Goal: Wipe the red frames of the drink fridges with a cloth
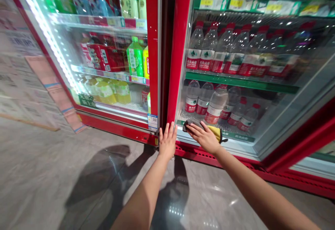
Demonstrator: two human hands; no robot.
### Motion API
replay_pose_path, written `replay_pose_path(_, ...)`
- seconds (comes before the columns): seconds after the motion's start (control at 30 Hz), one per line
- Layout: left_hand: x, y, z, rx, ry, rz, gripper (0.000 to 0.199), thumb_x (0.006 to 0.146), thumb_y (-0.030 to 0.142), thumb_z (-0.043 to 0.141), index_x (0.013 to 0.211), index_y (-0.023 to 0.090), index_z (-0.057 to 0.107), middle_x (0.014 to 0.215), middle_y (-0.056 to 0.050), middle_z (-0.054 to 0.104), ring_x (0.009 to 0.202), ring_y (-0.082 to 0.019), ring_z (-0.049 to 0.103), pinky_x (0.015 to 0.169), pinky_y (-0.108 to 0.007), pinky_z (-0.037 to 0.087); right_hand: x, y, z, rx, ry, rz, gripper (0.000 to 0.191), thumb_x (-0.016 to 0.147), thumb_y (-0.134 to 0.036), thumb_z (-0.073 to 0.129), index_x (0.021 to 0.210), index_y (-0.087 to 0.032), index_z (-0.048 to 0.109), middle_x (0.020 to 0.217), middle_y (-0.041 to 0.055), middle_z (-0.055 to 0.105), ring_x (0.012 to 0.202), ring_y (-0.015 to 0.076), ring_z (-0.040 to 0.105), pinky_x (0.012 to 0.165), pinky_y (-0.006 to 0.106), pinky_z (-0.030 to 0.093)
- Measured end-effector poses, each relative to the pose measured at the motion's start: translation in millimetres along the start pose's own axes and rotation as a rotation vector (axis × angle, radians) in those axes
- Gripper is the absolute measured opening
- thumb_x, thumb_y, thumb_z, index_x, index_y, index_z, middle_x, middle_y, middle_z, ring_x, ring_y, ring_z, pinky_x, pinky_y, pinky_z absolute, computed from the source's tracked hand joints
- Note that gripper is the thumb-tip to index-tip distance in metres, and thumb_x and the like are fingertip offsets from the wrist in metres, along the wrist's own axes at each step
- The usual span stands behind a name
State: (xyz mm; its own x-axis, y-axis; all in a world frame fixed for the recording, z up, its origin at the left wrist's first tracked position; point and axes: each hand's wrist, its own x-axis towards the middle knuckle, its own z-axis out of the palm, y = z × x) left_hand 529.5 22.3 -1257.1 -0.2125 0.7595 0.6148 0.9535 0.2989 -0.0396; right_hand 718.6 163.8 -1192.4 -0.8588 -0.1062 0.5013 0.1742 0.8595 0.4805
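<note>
Covering dark-edged grey-yellow cloth [215, 132], right grip [206, 139] spread; left grip [168, 145] also spread.

Left of the grip [205, 137], a red-framed glass drinks cooler [154, 48] glows with a bright white light strip [43, 27]; stacked pale-pink cardboard cartons [56, 87] adjoin glossy grey flooring [39, 174].

To the left of your left hand [168, 144], a bright light strip [49, 31] glares inside the fridge; shadows spread over the shiny floor [104, 174] below it. Far left of that hand, your view smears with blur and stretches.
</note>
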Motion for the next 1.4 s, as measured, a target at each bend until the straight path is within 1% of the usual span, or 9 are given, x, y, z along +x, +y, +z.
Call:
replay_pose_path(0.1, 1, -6, -0.9, 0.000, -0.001, -0.006, 0.080, 0.088, 0.007, 0.045, 0.162, 0.019, 0.018, 0.169, -0.008, 0.017, 0.157, -0.027, 0.008, 0.127, -0.059, 0.013, -3, 16, -15, -0.033, 0.004, 0.067, 0.048, 0.100, -0.015, 0.048, 0.145, -0.028, 0.052, 0.157, 0.0017, 0.047, 0.145, 0.0197, 0.041, 0.128, 0.050, 0.011)
replay_pose_path(0.27, 6, -12, -1.5, 0.001, 0.017, -0.034, 0.085, 0.084, 0.005, 0.049, 0.162, 0.019, 0.018, 0.169, -0.009, 0.014, 0.157, -0.029, 0.007, 0.126, -0.060, 0.013, 50, 13, -18, -0.108, 0.112, 0.176, 0.050, 0.099, -0.017, 0.049, 0.149, -0.024, 0.048, 0.160, 0.0062, 0.041, 0.147, 0.0232, 0.038, 0.128, 0.050, 0.004)
replay_pose_path(0.43, 5, -12, 1.0, -0.016, 0.002, -0.031, 0.080, 0.082, 0.007, 0.051, 0.159, 0.014, 0.028, 0.169, -0.012, 0.016, 0.158, -0.029, 0.006, 0.126, -0.060, 0.014, 67, -7, 8, -0.076, 0.094, -0.047, 0.042, 0.101, -0.019, 0.048, 0.142, -0.021, 0.055, 0.157, 0.0029, 0.047, 0.147, 0.0204, 0.039, 0.129, 0.046, 0.004)
replay_pose_path(0.53, 3, -14, 2.5, -0.016, -0.008, -0.012, 0.075, 0.082, 0.007, 0.050, 0.156, 0.014, 0.035, 0.169, -0.012, 0.019, 0.158, -0.028, 0.006, 0.127, -0.059, 0.014, 63, 0, 5, -0.033, 0.035, -0.186, 0.040, 0.100, -0.018, 0.048, 0.139, -0.023, 0.058, 0.157, 0.0004, 0.047, 0.148, 0.0184, 0.038, 0.129, 0.045, 0.011)
replay_pose_path(0.63, 1, -18, 3.9, -0.010, -0.003, 0.002, 0.075, 0.083, 0.008, 0.050, 0.157, 0.012, 0.033, 0.168, -0.010, 0.021, 0.158, -0.027, 0.003, 0.128, -0.058, 0.012, 78, 12, -10, -0.010, 0.021, -0.125, 0.048, 0.099, -0.017, 0.049, 0.147, -0.024, 0.051, 0.160, 0.0017, 0.042, 0.150, 0.0196, 0.034, 0.128, 0.047, 0.016)
replay_pose_path(0.77, -1, -22, 5.9, -0.005, 0.012, -0.007, 0.068, 0.086, 0.013, 0.051, 0.153, 0.012, 0.040, 0.168, -0.012, 0.020, 0.158, -0.029, 0.003, 0.128, -0.059, 0.012, 105, 9, -14, -0.045, 0.075, 0.019, 0.053, 0.099, -0.018, 0.049, 0.152, -0.025, 0.044, 0.161, 0.0048, 0.039, 0.151, 0.0226, 0.032, 0.128, 0.051, 0.011)
replay_pose_path(0.97, -1, -24, 1.1, 0.002, 0.025, -0.031, 0.065, 0.089, 0.013, 0.048, 0.153, 0.009, 0.039, 0.167, -0.015, 0.025, 0.157, -0.029, 0.007, 0.127, -0.058, 0.015, 113, 1, 0, -0.011, 0.022, -0.246, 0.040, 0.099, -0.019, 0.050, 0.138, -0.023, 0.059, 0.155, 0.0034, 0.049, 0.147, 0.0200, 0.039, 0.128, 0.050, 0.013)
replay_pose_path(1.2, 9, -24, -19.1, -0.001, 0.118, -0.086, 0.075, 0.088, 0.010, 0.047, 0.159, 0.011, 0.024, 0.168, -0.013, 0.018, 0.157, -0.028, 0.004, 0.127, -0.058, 0.015, 128, 7, -20, -0.025, 0.141, 0.025, 0.048, 0.099, -0.017, 0.049, 0.147, -0.024, 0.051, 0.158, 0.0059, 0.044, 0.150, 0.0237, 0.035, 0.128, 0.055, 0.010)
replay_pose_path(1.4, 8, -28, -31.7, -0.020, 0.133, -0.104, 0.084, 0.086, 0.009, 0.048, 0.161, 0.010, 0.013, 0.168, -0.014, 0.017, 0.157, -0.029, 0.003, 0.127, -0.059, 0.015, 118, -3, 2, -0.012, 0.072, -0.263, 0.038, 0.098, -0.018, 0.051, 0.134, -0.021, 0.063, 0.150, 0.0047, 0.055, 0.145, 0.0200, 0.042, 0.127, 0.051, 0.015)
